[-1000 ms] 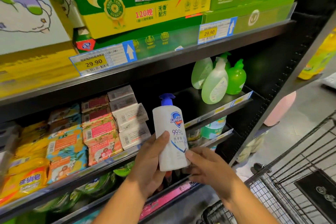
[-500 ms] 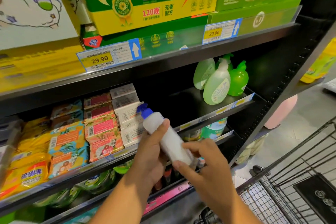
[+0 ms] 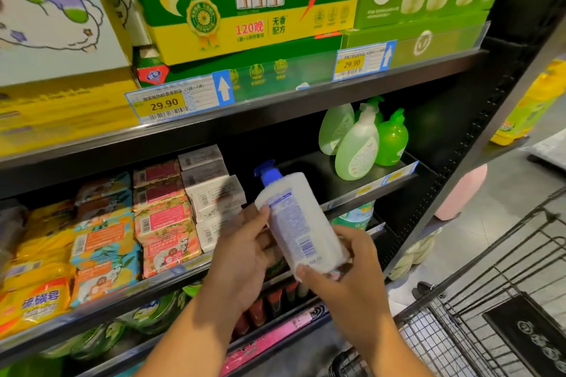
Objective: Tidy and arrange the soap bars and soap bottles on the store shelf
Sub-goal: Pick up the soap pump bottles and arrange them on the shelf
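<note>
A: What changed over the last 1 second?
B: The white pump bottle (image 3: 301,223) has turned. Its back label now faces us, and its blue pump tilts toward the soap bars (image 3: 165,223).
A: Held how?
B: The left grip (image 3: 245,257) curls round its side and the right grip (image 3: 346,269) pinches its base, in front of the shelf (image 3: 309,168). It's likely a check before shelving it near the green soap bottles (image 3: 358,144).

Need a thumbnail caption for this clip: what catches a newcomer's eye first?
A white bottle with a blue pump, tilted at centre, back label to the camera, gripped by the left hand at its side and the right hand at its base. Behind it, green bottles cluster at the shelf's right, and soap bars sit stacked at its left. A big green box fills the shelf above.
</note>
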The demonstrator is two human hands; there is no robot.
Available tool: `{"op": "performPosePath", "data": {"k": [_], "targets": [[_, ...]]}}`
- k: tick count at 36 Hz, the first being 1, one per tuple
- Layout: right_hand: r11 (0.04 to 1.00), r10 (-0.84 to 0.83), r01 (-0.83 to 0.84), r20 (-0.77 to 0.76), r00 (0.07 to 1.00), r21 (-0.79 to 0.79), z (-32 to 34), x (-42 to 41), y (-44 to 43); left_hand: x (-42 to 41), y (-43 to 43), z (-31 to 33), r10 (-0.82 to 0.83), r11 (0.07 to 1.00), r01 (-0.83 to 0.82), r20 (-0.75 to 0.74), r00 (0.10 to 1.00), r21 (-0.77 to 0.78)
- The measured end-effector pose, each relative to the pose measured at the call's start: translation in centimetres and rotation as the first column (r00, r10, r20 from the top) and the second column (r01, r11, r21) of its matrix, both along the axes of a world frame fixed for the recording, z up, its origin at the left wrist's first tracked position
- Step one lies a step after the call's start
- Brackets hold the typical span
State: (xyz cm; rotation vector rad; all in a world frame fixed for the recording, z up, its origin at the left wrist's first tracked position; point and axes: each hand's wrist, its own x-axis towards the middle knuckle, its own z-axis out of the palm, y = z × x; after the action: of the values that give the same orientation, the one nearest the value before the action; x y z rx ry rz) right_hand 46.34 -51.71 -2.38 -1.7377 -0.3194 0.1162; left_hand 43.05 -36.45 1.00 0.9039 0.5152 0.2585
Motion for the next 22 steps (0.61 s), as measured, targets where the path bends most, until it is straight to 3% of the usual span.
{"op": "performPosePath", "data": {"k": [3, 6, 9, 12, 14, 16, 18, 19, 22], "targets": [[0.979, 0.059, 0.016, 0.362, 0.93, -0.201, -1.1, 0.5, 0.0, 0.0, -0.9, 0.3, -0.035, 0.999, 0.035, -0.028, 0.999, -0.025], [0.971, 0.17, -0.068, 0.459, 0.872, -0.23, -1.3, 0.3, 0.0, 0.1, -1.2, 0.3, 0.05, 0.998, -0.051, -0.031, 0.998, -0.037], [0.972, 0.228, -0.21, 0.221, 0.948, -0.104, -0.2, -0.1, 0.0, -0.1, -0.6, 0.1, 0.082, 0.996, -0.084, -0.052, 0.995, -0.04], [0.977, 0.211, -0.21, -0.061, 0.976, 0.023, 0.4, 0.0, -0.1, -0.4, 0.0, -0.1, 0.093, 0.987, -0.099, -0.052, 0.994, -0.124], [0.964, 0.264, -0.245, -0.292, 0.919, 0.102, 0.6, 0.1, 0.1, -0.6, 0.1, -0.2, 0.073, 0.975, -0.08, -0.04, 0.997, -0.208], [0.923, 0.372, -0.257, -0.491, 0.787, 0.287, 0.8, 0.1, 0.3, -0.8, 0.0, -0.2, 0.025, 0.967, -0.027, -0.01, 1.0, -0.255], [0.883, 0.439, -0.222, -0.561, 0.702, 0.414, 1.4, -0.1, 0.6, -0.9, -0.1, -0.1, -0.028, 0.961, 0.029, 0.006, 1.0, -0.273], [0.876, 0.444, -0.207, -0.558, 0.701, 0.436, 1.5, -0.2, 0.6, -0.9, -0.1, 0.0, -0.046, 0.963, 0.045, 0.003, 0.999, -0.266], [0.892, 0.355, -0.133, -0.487, 0.798, 0.431, 1.9, -0.2, 0.6, -0.7, 0.3, 0.2, -0.022, 0.985, 0.012, -0.056, 0.998, -0.174]]}}
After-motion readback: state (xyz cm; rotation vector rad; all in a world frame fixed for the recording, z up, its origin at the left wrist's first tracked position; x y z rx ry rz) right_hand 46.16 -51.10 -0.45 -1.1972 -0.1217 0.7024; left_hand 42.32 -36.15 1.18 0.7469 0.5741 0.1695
